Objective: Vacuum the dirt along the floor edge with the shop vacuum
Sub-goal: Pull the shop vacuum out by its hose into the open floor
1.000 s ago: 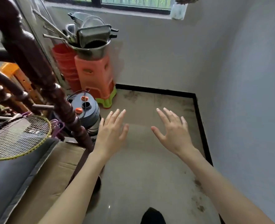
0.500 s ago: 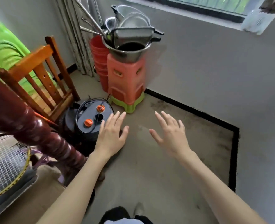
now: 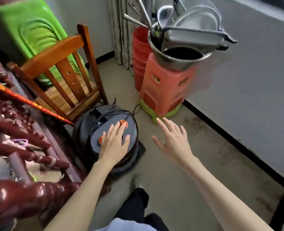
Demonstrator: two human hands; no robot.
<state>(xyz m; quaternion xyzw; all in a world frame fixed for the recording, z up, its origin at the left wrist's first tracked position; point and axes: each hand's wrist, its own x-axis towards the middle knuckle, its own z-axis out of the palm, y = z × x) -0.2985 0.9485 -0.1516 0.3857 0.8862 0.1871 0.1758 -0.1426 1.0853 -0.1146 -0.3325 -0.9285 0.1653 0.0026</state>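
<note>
— None of the dirt [image 3: 194, 124] along the wall is gone yet?
— No. The shop vacuum [image 3: 111, 130] sits mid-frame. The left hand [image 3: 114, 144] lies flat over its lid; the right hand [image 3: 172, 140] hovers spread, empty.

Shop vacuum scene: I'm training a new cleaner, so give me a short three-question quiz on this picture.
1. True or false: the left hand lies over the lid of the shop vacuum with straight fingers.
2. What does the right hand hold? A) a hose B) nothing C) a stool
3. Fill in: the metal basin of cookware sits on a stack of orange ____.

Key: 1 true; 2 B; 3 stools.
</note>
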